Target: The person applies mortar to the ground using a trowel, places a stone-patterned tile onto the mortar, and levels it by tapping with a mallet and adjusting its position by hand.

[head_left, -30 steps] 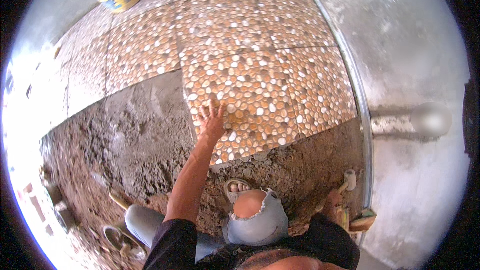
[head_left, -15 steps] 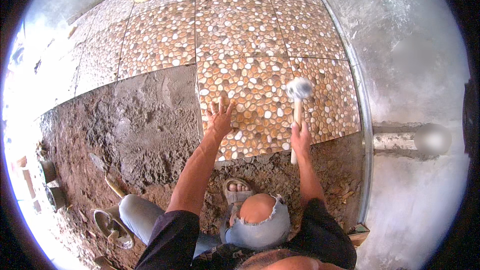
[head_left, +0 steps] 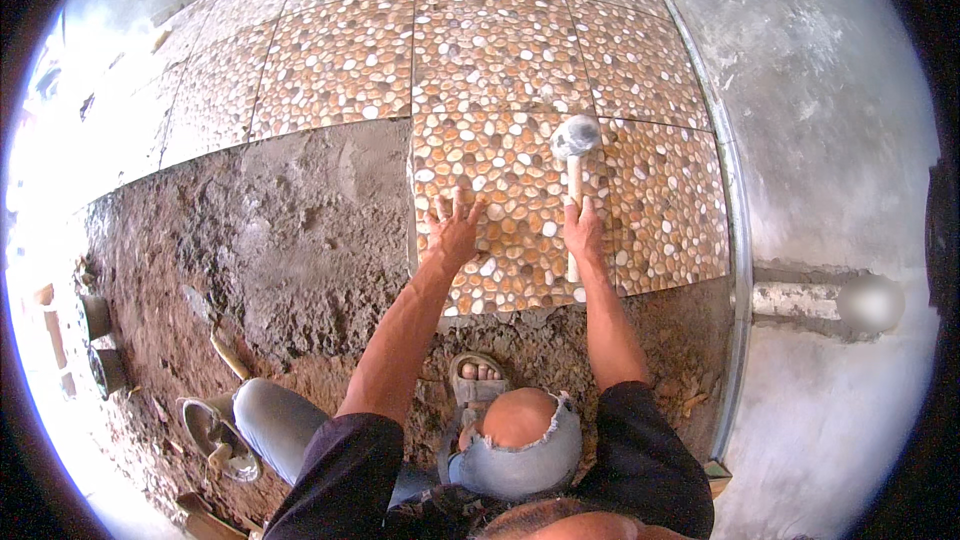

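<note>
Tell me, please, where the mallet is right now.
In the head view, the mallet is just right of centre, held in the right hand over the pebble-patterned tile, to the right of the left hand.

The tile (head_left: 525, 225) shows orange-and-white pebble patterning, the mallet head (head_left: 576, 137) mottled grey.

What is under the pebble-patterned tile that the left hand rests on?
Dark lumpy material shows along the near edge of the tile; whatever lies directly beneath is covered.

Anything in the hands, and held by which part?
The right hand holds a mallet by the middle of its handle; the left hand holds nothing, spread on a pebble-patterned tile.
</note>
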Tool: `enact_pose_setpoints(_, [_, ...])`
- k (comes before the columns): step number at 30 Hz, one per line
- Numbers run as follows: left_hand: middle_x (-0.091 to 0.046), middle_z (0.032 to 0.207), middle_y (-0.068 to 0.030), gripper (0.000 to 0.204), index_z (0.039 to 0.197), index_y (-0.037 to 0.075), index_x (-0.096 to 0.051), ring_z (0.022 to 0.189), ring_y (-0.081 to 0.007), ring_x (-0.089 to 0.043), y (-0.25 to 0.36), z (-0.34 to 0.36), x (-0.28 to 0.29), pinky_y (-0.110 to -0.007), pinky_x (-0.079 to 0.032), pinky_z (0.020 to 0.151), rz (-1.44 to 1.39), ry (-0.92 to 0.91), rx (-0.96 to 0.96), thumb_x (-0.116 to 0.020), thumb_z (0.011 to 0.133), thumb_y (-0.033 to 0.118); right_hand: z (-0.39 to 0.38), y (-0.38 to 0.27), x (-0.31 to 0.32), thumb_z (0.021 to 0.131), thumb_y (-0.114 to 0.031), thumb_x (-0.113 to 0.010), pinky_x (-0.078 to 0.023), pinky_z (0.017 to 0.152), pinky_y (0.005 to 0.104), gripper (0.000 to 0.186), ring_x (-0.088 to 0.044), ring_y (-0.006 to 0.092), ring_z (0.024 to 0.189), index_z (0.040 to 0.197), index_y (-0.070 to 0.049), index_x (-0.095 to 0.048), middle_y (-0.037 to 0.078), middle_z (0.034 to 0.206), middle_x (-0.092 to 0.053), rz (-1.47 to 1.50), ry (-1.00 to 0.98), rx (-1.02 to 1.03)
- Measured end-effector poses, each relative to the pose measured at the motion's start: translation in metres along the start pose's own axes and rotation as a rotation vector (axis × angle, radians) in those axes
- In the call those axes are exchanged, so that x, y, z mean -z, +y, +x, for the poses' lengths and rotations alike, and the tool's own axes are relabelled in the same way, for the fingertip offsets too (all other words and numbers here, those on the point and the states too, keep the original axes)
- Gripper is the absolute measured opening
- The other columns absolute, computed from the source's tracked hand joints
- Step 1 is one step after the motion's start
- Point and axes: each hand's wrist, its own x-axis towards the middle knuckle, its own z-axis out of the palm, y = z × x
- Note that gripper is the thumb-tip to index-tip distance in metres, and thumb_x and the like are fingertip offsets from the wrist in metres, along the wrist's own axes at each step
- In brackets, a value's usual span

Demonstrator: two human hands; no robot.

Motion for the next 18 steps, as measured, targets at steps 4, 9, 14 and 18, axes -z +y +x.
enact_pose_setpoints(4, [-0.010,0.157,-0.0154,0.095,0.148,0.029,-0.023,0.139,-0.0496,-0.017,0.007,0.000,0.000,-0.067,-0.025,0.104,0.012,0.010,0.003,-0.079,0.071,0.036,0.006,0.002,-0.008,0.093,-0.041,-0.048,-0.044,0.088,0.0467,0.060,-0.057,0.0432,0.106,0.131,0.006,-0.043,0.030,0.113,-0.058,0.099,0.030,0.059])
enact_pose_setpoints(9, [-0.008,0.156,-0.0178,0.101,0.148,0.029,-0.022,0.136,-0.0539,-0.016,0.005,0.000,0.001,-0.070,-0.025,0.102,0.008,-0.024,-0.007,-0.080,0.067,0.043,-0.003,-0.034,-0.006,0.095,-0.041,-0.046,-0.045,0.086,0.0469,0.058,-0.057,0.0451,0.102,0.128,0.006,-0.045,0.030,0.109,-0.059,0.110,-0.058,0.077])
enact_pose_setpoints(14, [-0.007,0.157,-0.0152,0.099,0.149,0.026,-0.023,0.140,-0.0482,-0.014,0.006,0.006,-0.005,-0.066,-0.024,0.105,-0.021,0.012,0.014,-0.081,0.069,0.034,0.011,-0.022,-0.039,0.094,-0.037,-0.048,-0.047,0.069,0.0519,0.046,-0.059,0.0492,0.086,0.117,0.003,-0.048,0.031,0.091,-0.062,-0.004,-0.052,0.272])
enact_pose_setpoints(18, [-0.009,0.157,-0.0159,0.092,0.148,0.025,-0.024,0.139,-0.0487,-0.016,0.012,-0.006,0.018,-0.067,-0.024,0.105,-0.008,-0.085,0.025,-0.077,0.073,0.030,-0.005,-0.059,-0.033,0.095,-0.036,-0.046,-0.046,0.075,0.0493,0.050,-0.059,0.0466,0.092,0.123,0.005,-0.047,0.030,0.097,-0.062,0.108,-0.122,0.264])
